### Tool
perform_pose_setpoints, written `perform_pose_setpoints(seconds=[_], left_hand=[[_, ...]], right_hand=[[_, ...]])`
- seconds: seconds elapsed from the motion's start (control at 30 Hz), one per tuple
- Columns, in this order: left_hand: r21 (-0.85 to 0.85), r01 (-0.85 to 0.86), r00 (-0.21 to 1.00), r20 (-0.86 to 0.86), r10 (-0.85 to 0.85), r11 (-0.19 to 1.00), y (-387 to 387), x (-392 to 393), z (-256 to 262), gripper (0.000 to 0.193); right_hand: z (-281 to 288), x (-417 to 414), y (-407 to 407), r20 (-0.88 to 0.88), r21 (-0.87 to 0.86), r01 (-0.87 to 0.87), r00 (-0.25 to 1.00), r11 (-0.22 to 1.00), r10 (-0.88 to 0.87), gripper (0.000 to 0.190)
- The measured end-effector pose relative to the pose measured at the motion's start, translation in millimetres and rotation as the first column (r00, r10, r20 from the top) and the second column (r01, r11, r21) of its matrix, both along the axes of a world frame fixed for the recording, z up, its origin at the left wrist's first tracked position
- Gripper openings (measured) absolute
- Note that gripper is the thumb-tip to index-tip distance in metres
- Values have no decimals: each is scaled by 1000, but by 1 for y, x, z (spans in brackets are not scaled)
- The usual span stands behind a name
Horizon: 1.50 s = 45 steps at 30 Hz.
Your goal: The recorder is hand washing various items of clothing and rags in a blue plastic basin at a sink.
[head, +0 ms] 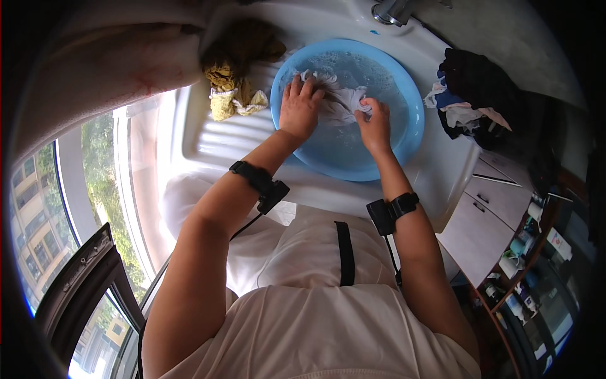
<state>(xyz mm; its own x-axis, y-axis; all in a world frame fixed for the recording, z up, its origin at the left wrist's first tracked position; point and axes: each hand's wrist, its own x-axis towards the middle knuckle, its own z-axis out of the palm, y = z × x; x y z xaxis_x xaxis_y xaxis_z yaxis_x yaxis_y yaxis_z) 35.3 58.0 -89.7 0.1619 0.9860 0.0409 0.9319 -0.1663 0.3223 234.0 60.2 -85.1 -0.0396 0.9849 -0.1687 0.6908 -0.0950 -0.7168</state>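
Observation:
A light blue plastic basin [414, 113] of sudsy water stands in a white ceramic laundry sink [431, 166]. A wet, pale cloth [338, 104] lies bunched in the water between my hands. My left hand [300, 106] rests over the left end of the cloth with its fingers spread; whether it grips the fabric is hidden. My right hand [375, 121] pinches the right end of the cloth between thumb and fingers. To the left of the basin, a wet mustard-yellow cloth with pale trim [227, 94] lies on the sink's ribbed washboard [222, 137].
A chrome faucet [390, 13] stands behind the basin. Dark and pale clothes [478, 94] are heaped on the sink's right rim. A window [104, 156] is at the left, its dark frame near my left arm. Drawers [492, 203] and shelves with bottles stand at the right.

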Motion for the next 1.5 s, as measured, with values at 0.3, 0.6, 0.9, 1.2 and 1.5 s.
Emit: perform_pose_setpoints(seconds=[0.3, 0.6, 0.9, 1.2, 1.5], left_hand=[[-360, 211, 968, -54, -246, 909, -26, 6, -12, 45], [-245, 307, 809, 576, -116, 920, -14, 34, 5, 35], [-41, 407, 634, 732, -250, 913, -16, 51, 76, 18], [105, 51, 956, 281, -79, 993, 5, -3, 32, 16], [-130, 116, 981, 169, -93, 985, -2, 11, 15, 38]], right_hand=[[-45, -7, -23, 471, -424, -212, 779, 881, 414, 49], [-17, -18, -10, -556, -830, -174, 187, 530, -810, 67], [-46, -16, -4, -851, -521, -251, 85, 816, -518, 43], [40, -27, -3, -661, -625, 201, 378, 755, -648, 44], [-13, 16, -3, 131, 88, 34, 990, 996, -45, 53]])
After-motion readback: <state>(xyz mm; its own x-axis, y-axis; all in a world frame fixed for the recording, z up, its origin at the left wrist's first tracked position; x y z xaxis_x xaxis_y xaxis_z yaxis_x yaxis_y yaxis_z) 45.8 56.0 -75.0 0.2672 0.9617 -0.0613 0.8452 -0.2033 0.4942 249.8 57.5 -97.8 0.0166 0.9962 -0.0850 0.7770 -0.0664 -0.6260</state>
